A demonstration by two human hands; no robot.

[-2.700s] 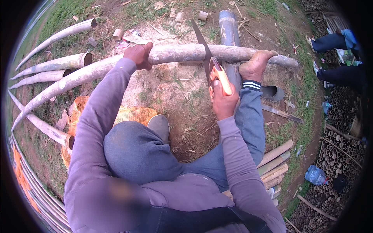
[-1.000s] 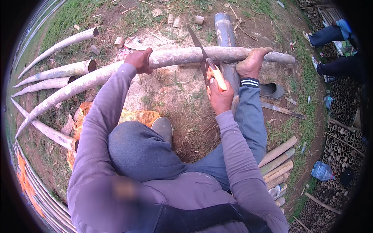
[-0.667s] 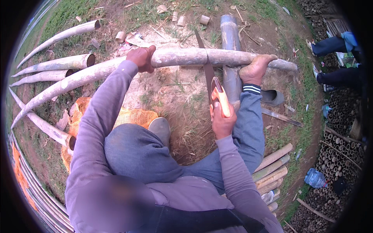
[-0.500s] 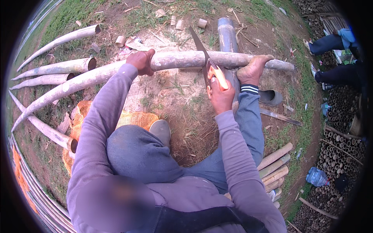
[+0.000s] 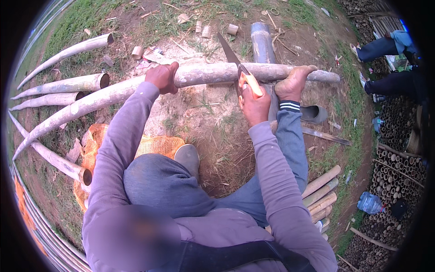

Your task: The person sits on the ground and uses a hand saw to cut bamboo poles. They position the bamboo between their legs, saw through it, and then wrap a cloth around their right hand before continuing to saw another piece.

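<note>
Right now, pole: a long pale bamboo pole (image 5: 208, 75) lies across the dirt ground (image 5: 204, 122) in front of the seated person, thick end to the right, tapering away to the left.
Left hand: the left hand (image 5: 164, 78) is wrapped shut over the top of the pole, about midway along it, pressing it down.
Right hand: the right hand (image 5: 254, 103) is closed tight around the orange handle of a saw (image 5: 235, 68), thumb along the grip.
Saw: its blade stands tilted up and away from the person, meeting the pole just right of the middle; how deep it sits in the pole, I cannot tell.
Foot: a bare foot (image 5: 294, 84) rests on the pole just right of the saw, pinning that end.
Shoe: the other foot, in a grey shoe (image 5: 187, 157), is tucked in near the lap.
Nearby: an orange mesh sack (image 5: 149, 146) lies on the ground under the left arm.
Behind: a grey pipe (image 5: 263, 43) lies beyond the pole, running away from the person.
Left side: more pale bamboo poles (image 5: 68, 84) lie fanned out on the grass.
Right side: short cut bamboo pieces (image 5: 321, 192) are stacked by the right leg, with a blue bottle (image 5: 370, 203) further out.
</note>
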